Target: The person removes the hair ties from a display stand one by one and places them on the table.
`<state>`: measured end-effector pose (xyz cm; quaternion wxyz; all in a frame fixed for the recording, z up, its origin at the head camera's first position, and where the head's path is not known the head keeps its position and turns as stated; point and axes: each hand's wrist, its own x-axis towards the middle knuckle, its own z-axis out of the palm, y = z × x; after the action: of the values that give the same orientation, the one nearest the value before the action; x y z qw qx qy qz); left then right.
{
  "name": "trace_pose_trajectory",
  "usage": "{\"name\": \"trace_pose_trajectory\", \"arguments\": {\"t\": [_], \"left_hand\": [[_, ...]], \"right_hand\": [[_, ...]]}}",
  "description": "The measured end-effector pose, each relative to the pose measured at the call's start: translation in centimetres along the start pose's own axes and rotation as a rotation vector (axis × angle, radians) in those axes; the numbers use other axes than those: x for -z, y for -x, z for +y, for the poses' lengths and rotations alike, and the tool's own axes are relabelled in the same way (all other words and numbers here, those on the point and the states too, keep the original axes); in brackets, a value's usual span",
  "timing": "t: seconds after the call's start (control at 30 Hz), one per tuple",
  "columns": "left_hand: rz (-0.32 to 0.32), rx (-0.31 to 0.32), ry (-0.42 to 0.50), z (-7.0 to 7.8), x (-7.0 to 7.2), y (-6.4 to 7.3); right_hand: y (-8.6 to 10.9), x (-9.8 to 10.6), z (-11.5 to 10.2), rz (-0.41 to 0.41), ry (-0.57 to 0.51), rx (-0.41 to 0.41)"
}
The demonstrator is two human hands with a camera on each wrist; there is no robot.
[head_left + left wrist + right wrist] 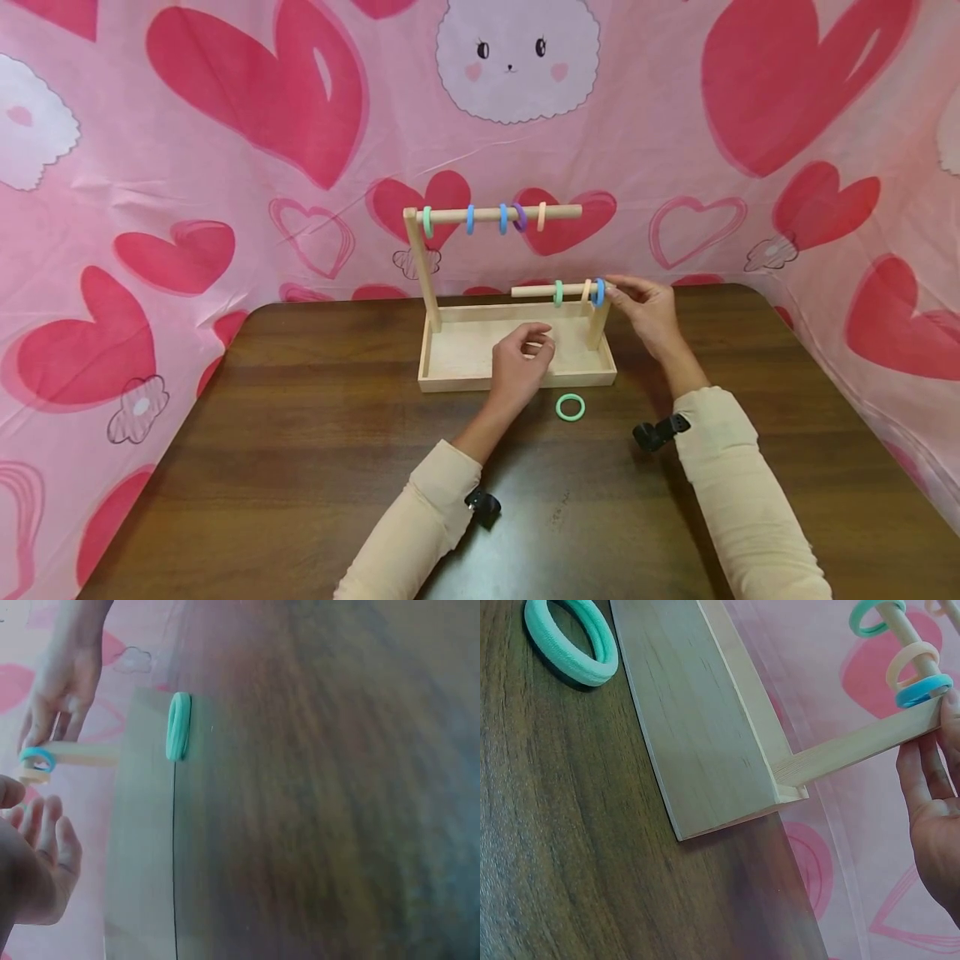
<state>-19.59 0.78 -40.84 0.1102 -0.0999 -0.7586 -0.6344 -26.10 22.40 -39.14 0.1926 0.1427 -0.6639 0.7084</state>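
Observation:
A wooden stand has a tray base [457,385], a tall post with a long upper bar [450,216], and a short right post [597,327] with a lower bar [531,292]. My right hand [647,312] grips the top of the short post, thumb and fingers on either side, right beside a blue hair tie [922,691]. A peach hair tie [913,664] and a green hair tie [558,293] also hang on the lower bar. Over the tray, my left hand [519,360] hovers with loosely bent fingers, holding nothing. Another green hair tie [570,407] lies on the table before the tray.
Several hair ties in green, blue, purple [520,217] and peach [542,217] hang along the upper bar. The stand sits near the back of the brown wooden table [322,433]. Behind it hangs a pink cloth [390,125] with hearts.

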Motion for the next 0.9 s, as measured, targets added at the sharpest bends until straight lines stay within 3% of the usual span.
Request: {"name": "trace_pose_trajectory", "arguments": {"t": [0.47,0.73,0.9], "left_hand": [[0.107,-0.014,-0.016,-1.0,-0.3,-1.3],[0.146,-0.032,0.029,-1.0,-0.8,-1.9],[0.171,-0.053,-0.010,-1.2,-1.1,-2.2]], "right_hand": [[-0.2,0.0,0.1,0.015,0.058,-0.036],[0.1,0.0,-0.3,0.022,0.066,-0.024],[0.1,0.0,-0.1,0.016,0.055,-0.017]]}}
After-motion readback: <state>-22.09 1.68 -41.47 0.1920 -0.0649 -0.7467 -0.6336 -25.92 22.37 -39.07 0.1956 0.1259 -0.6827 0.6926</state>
